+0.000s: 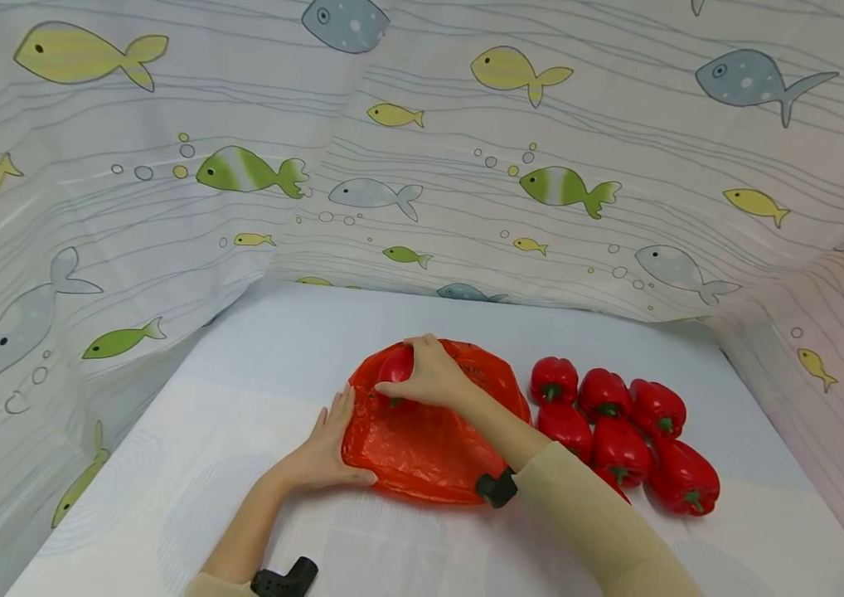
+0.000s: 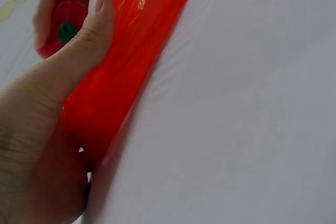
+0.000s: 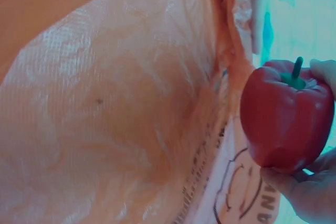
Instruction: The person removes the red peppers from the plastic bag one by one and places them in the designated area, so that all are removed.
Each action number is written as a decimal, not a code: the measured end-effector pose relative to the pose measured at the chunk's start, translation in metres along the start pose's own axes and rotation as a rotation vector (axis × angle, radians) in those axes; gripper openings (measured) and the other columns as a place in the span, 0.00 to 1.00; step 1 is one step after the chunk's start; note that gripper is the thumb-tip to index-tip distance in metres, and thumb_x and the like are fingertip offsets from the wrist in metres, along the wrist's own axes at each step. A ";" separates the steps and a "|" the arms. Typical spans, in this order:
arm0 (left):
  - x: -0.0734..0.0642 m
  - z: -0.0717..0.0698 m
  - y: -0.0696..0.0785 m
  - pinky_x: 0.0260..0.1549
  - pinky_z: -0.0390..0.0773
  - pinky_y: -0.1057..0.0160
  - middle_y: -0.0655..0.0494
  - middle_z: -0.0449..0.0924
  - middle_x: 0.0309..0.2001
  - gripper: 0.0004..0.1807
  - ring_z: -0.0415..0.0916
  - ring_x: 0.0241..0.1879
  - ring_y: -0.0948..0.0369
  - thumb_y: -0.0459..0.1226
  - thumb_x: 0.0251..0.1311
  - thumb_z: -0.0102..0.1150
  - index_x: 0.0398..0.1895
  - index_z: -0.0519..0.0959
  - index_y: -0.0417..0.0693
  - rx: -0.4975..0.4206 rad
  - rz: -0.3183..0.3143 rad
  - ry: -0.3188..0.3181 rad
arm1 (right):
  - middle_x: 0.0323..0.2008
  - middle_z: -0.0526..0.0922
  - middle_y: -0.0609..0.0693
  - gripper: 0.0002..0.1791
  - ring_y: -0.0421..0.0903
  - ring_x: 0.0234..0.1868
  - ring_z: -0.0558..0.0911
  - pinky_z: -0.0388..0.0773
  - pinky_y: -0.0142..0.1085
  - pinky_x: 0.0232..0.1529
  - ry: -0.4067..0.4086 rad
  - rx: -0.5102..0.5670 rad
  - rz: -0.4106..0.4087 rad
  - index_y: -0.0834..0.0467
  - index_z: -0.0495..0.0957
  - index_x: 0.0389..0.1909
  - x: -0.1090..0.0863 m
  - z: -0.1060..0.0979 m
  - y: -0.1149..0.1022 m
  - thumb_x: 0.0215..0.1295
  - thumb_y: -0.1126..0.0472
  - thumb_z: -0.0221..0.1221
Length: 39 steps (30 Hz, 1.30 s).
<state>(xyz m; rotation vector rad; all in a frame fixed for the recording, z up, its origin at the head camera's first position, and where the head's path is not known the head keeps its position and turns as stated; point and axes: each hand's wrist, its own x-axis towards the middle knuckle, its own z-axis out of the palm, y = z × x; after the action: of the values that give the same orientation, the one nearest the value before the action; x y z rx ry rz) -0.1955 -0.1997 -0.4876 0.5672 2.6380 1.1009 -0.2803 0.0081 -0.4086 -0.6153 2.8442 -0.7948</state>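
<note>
A red-orange plastic bag (image 1: 429,448) sits on the table with its mouth spread wide toward me. My right hand (image 1: 431,375) grips a red bell pepper (image 1: 395,366) over the far left part of the bag. In the right wrist view the pepper (image 3: 286,116) shows its green stem upward, between thumb and fingers. My left hand (image 1: 323,452) lies against the bag's left side, its fingers extended along the edge. The left wrist view shows its thumb (image 2: 79,51) across the bag's side (image 2: 123,72). Black print shows on part of the bag in the right wrist view.
Several red bell peppers (image 1: 619,448) are grouped to the right of the bag, partly behind my right forearm. The white table (image 1: 243,365) is bounded at the back and sides by a fish-print curtain (image 1: 422,149).
</note>
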 end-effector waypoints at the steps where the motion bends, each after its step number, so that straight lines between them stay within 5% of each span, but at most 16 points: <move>1: 0.000 0.000 0.000 0.67 0.27 0.39 0.37 0.28 0.75 0.72 0.24 0.73 0.42 0.57 0.42 0.72 0.74 0.31 0.32 0.002 0.000 0.002 | 0.57 0.71 0.55 0.48 0.49 0.53 0.74 0.82 0.42 0.43 0.027 0.004 -0.012 0.60 0.64 0.66 -0.002 -0.003 -0.001 0.48 0.39 0.69; 18: 0.000 0.002 -0.004 0.67 0.28 0.38 0.37 0.29 0.75 0.73 0.24 0.73 0.42 0.59 0.42 0.71 0.74 0.30 0.32 0.008 0.034 0.025 | 0.58 0.68 0.50 0.47 0.45 0.56 0.72 0.82 0.40 0.44 0.397 0.041 -0.370 0.59 0.65 0.63 -0.039 -0.039 -0.008 0.42 0.45 0.74; 39: 0.000 0.003 -0.002 0.67 0.28 0.39 0.36 0.28 0.75 0.74 0.23 0.73 0.42 0.57 0.42 0.73 0.73 0.29 0.32 0.006 0.027 0.029 | 0.60 0.68 0.54 0.51 0.49 0.59 0.71 0.81 0.43 0.46 0.507 0.045 -0.688 0.62 0.63 0.62 -0.068 -0.077 0.008 0.34 0.52 0.78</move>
<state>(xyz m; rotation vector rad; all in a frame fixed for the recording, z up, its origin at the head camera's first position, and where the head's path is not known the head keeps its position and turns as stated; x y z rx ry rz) -0.1951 -0.1989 -0.4913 0.5946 2.6668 1.1169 -0.2381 0.0787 -0.3464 -1.6428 3.0250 -1.2540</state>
